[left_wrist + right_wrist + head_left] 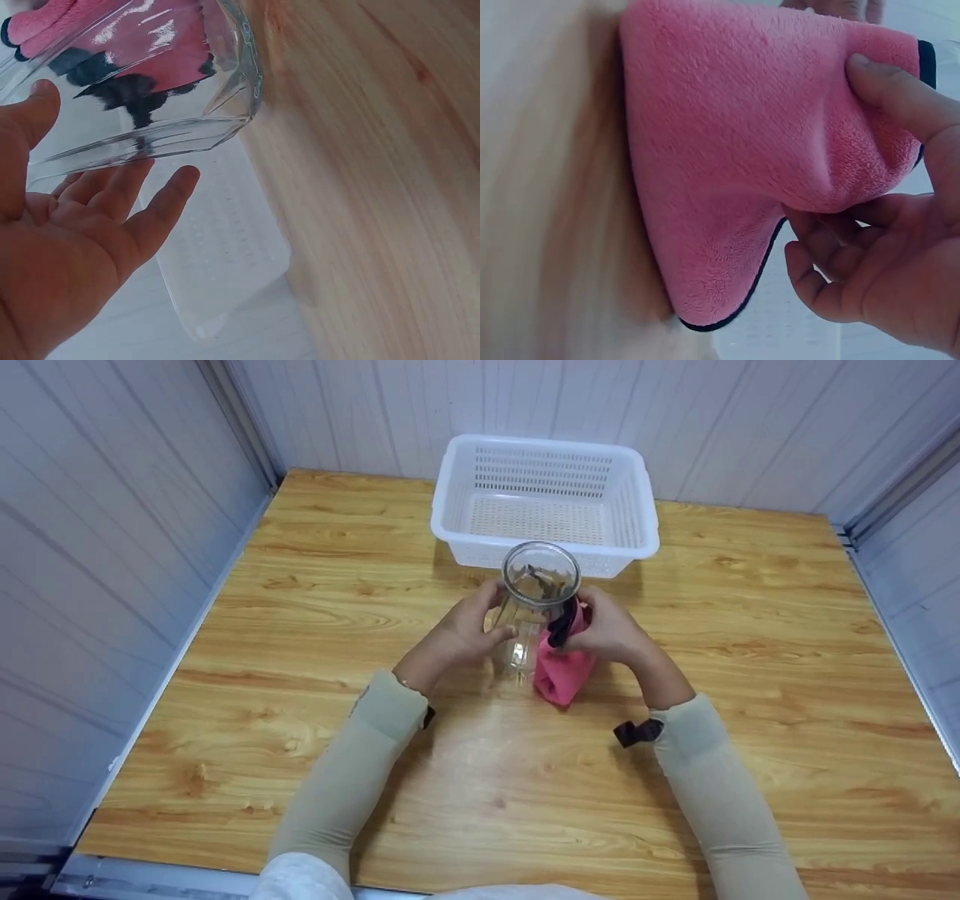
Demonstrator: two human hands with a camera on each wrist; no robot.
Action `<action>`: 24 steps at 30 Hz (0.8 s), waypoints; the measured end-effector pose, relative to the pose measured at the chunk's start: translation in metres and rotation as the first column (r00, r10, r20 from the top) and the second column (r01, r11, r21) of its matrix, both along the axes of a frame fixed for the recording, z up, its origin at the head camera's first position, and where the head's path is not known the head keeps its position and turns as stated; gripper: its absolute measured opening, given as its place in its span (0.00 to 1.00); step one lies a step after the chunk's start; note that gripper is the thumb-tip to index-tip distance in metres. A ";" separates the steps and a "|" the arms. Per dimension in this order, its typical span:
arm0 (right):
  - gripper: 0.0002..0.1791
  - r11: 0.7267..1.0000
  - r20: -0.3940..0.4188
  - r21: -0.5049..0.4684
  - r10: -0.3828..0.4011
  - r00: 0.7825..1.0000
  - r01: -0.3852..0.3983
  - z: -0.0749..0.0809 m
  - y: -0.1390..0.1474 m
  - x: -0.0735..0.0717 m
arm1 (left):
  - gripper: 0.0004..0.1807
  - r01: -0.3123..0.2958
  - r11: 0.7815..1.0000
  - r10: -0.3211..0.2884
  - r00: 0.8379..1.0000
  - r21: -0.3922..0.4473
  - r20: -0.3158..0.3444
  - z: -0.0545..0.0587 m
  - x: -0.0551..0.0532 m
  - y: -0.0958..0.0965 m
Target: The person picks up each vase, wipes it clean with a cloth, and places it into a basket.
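A tall clear glass vase [517,652] with a round rim and faceted sides stands upright in the head view. My left hand [469,626] holds its left side, thumb in front and fingers behind. On the other side, my right hand [611,630] grips a pink fleecy cloth [564,671] with dark edging against the glass. In the right wrist view the thumb presses on the cloth [727,120], which hangs down and covers most of the vase. Through the glass [180,135], the left wrist view shows pink and dark parts of the cloth.
Just behind the vase, a white perforated plastic basket [645,529] sits on the wood-grain table [750,660]. Pale panel walls [360,412] enclose the table at the back and both sides.
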State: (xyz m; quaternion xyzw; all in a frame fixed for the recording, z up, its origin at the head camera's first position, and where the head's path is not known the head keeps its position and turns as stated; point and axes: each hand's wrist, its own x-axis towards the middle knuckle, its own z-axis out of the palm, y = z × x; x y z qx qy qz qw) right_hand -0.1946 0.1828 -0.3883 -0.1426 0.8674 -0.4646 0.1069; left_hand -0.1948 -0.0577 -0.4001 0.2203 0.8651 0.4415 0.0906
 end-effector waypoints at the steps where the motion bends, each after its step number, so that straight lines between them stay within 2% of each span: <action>1: 0.37 1.000 -0.017 -0.015 -0.007 1.000 0.007 0.003 0.000 0.000 | 0.36 0.006 1.000 -0.006 1.000 -0.001 -0.003 0.000 0.000 0.000; 5: 0.35 0.997 -0.117 -0.079 -0.028 0.993 0.019 0.012 -0.001 -0.001 | 0.35 0.029 1.000 -0.029 1.000 0.007 -0.005 -0.001 -0.002 0.002; 8: 0.32 0.994 -0.149 -0.106 -0.034 0.988 0.019 0.013 -0.001 -0.004 | 0.36 0.044 0.999 -0.044 0.999 0.013 -0.009 0.000 -0.003 0.002; 11: 0.29 0.995 -0.140 -0.100 -0.019 0.990 0.005 0.012 0.001 -0.007 | 0.36 0.048 0.999 -0.048 0.999 0.016 -0.018 0.000 -0.004 0.002; 15: 0.26 0.999 -0.125 -0.031 0.031 0.992 -0.035 0.007 0.003 -0.009 | 0.37 0.045 0.999 -0.045 0.999 0.023 -0.010 0.000 -0.003 0.002; 19: 0.22 0.995 -0.100 0.054 0.086 0.991 -0.081 -0.005 0.006 -0.009 | 0.37 0.048 0.999 -0.048 0.999 0.025 -0.007 0.000 -0.003 0.003; 24: 0.22 0.993 -0.059 0.069 0.096 0.994 -0.092 -0.017 0.009 -0.006 | 0.36 0.040 0.999 -0.040 0.999 0.013 0.002 0.000 -0.003 0.003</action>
